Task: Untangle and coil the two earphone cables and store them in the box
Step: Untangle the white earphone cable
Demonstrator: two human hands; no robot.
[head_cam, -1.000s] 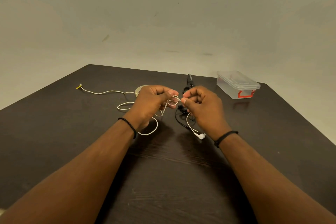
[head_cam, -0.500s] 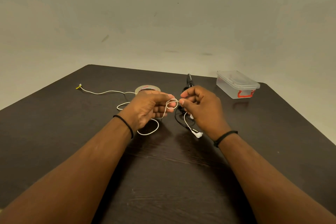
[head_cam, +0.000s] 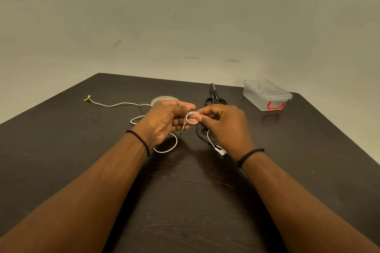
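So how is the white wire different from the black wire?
The white cable is up in the air, looped and pinched between the left hand and the right hand; the black cable lies on the table under the right hand. The white one trails far off to the left, while the black one stays bunched and mostly hidden. Both are thin and neither is in the box yet.

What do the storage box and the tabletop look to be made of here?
The storage box looks like clear, slightly frosted plastic: the table shows through its walls, and a red latch, probably plastic too, sits on the near end. The tabletop looks like dark wood or wood-grain laminate with a low sheen: faint grain lines run across it, with soft reflections. Solid wood or veneer cannot be told.
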